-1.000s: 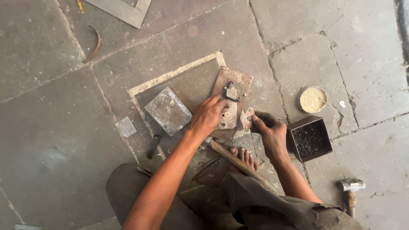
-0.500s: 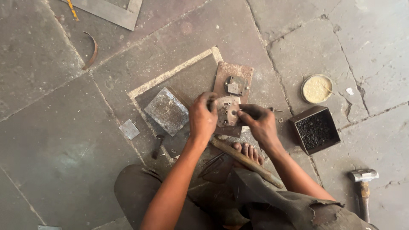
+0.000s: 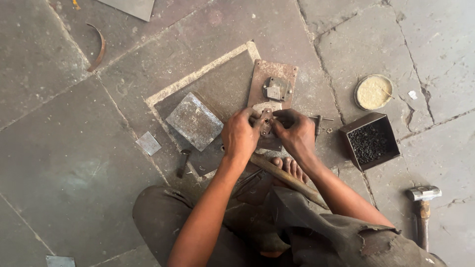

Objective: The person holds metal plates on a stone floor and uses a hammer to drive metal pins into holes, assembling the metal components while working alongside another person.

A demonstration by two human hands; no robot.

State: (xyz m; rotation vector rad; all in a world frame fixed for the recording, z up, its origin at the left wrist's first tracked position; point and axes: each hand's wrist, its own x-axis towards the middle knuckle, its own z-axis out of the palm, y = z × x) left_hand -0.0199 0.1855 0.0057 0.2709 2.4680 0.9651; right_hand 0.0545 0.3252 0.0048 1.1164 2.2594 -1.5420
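**Small metal piece: held in both hands, fitting not finished**

Left hand and right hand both pinch the piece, just above the rusty plate on the stone floor. My read: mid-assembly, parts being aligned, nothing fixed yet. Hammer lies untouched, well apart. Tray of dark bits near right hand. Grey block beside left hand.

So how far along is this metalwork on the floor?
Hard to say. Both hands, left hand and right hand, pinch a small metal piece over a rusty plate. Nothing around looks finished. The hammer lies untouched at the right, and the box of small dark bits looks full.
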